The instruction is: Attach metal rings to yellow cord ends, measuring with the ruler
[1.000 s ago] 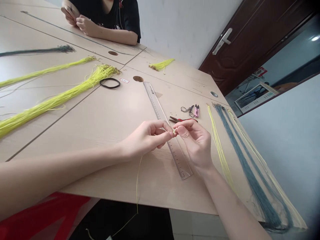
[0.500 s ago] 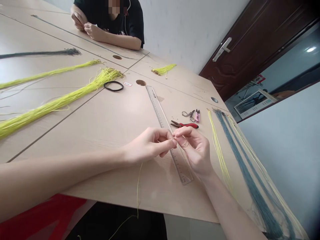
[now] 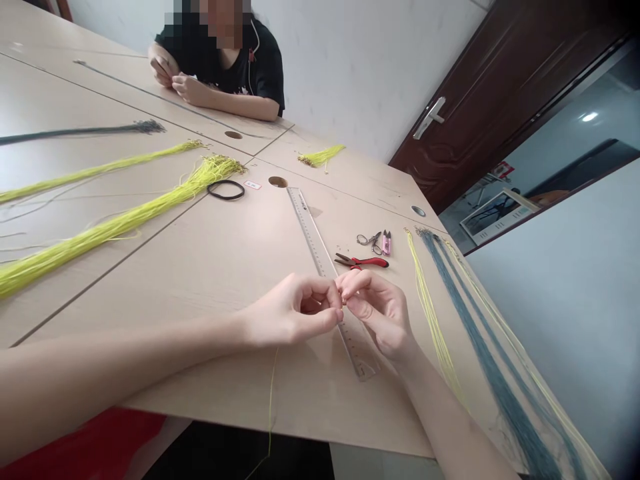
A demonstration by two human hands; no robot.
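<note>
My left hand (image 3: 295,312) and my right hand (image 3: 383,315) meet fingertip to fingertip above a clear ruler (image 3: 311,230). Both are closed in a pinch. A thin yellow cord (image 3: 271,400) hangs from beneath my left hand over the table's front edge; its upper end is hidden by the hand. Between the fingertips sits something tiny, too small to name. Just beyond my right hand lie red-handled pliers (image 3: 373,262), small scissors (image 3: 367,239) and pink thread snips (image 3: 387,244).
Bundles of yellow cords (image 3: 110,230) and dark cords (image 3: 75,131) lie at left. More yellow cords (image 3: 425,287) and blue-grey cords (image 3: 467,320) run along the right edge. A black band (image 3: 225,196) lies near a table hole (image 3: 278,182). Across the table sits a person (image 3: 220,73).
The view has tilted slightly, so the scene sits a little lower. My hands stay together, with their fingers shifted slightly at the pinch.
</note>
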